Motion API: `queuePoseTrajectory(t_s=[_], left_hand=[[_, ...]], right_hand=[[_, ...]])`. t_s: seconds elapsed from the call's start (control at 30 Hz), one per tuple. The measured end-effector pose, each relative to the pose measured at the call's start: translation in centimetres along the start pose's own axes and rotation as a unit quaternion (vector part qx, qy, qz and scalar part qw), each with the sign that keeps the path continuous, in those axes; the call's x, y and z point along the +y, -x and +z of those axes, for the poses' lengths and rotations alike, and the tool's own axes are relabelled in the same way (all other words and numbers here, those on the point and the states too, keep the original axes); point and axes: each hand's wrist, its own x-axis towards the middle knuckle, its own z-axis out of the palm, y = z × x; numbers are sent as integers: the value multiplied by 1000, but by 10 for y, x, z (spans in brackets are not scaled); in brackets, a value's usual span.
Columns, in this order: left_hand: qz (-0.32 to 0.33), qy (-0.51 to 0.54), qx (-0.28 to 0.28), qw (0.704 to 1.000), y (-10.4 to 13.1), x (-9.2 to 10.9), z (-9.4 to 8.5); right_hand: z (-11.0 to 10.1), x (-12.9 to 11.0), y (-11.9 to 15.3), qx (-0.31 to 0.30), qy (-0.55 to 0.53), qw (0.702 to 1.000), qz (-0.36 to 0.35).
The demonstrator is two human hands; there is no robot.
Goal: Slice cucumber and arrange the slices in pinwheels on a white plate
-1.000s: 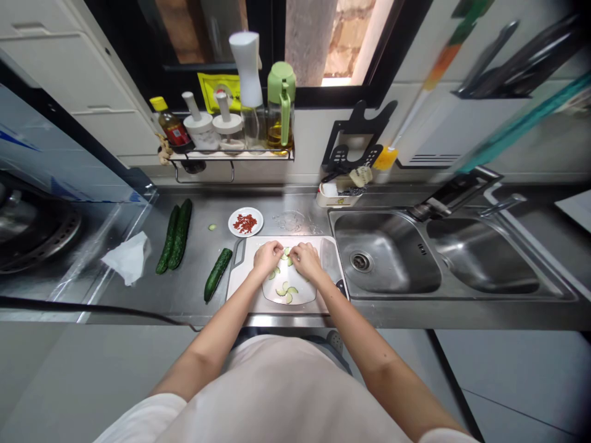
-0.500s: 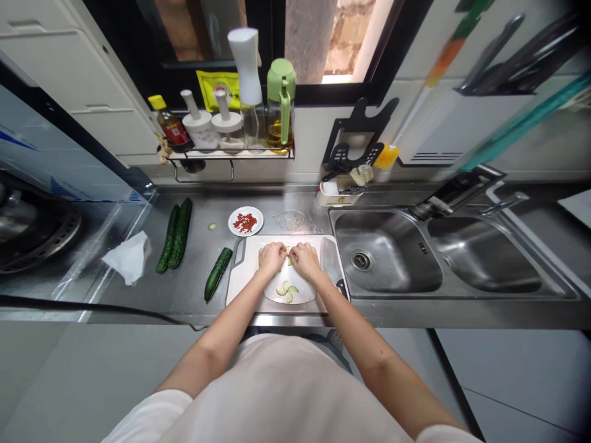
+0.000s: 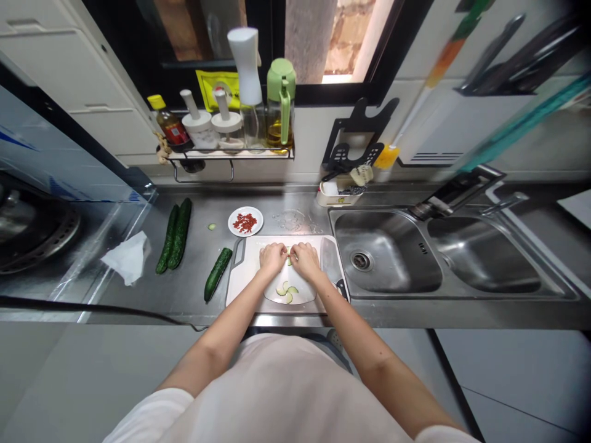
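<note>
Both hands meet over the far part of a white plate [image 3: 302, 294], which lies on a white cutting board [image 3: 240, 284]. My left hand [image 3: 273, 256] has its fingers pinched beside small pale green slices. Opposite it, my right hand [image 3: 303, 258] is also closed at the fingertips, almost touching the left. What lies between the fingertips is too small to make out. Thin cucumber slices [image 3: 287, 291] form a curved pinwheel on the near part of the plate. A knife [image 3: 341, 287] lies along the board's right side. Left of the board rests a shorter cucumber [image 3: 218, 274].
Beyond the board is a small dish [image 3: 245, 221] of chopped red pieces. Two cucumbers [image 3: 175, 237] and a crumpled white tissue [image 3: 128, 258] lie at the left. A double sink [image 3: 388, 252] is on the right. Bottles stand on a wall rack [image 3: 231, 154].
My right hand's fingers have shifted very slightly at the far part of the plate. Otherwise the hands and objects look the same.
</note>
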Motion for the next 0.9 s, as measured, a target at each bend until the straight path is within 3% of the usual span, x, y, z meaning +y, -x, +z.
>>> queuePoseTrajectory(t_s=[0.5,0.9], left_hand=[[-2,10,10,1000,0,-3,-3],[9,6,5,1000,-1,-3,2]], right_hand=[[-3,2,0,17,-16,1000,10],[1,0,-3,-2,-13,1000,13]])
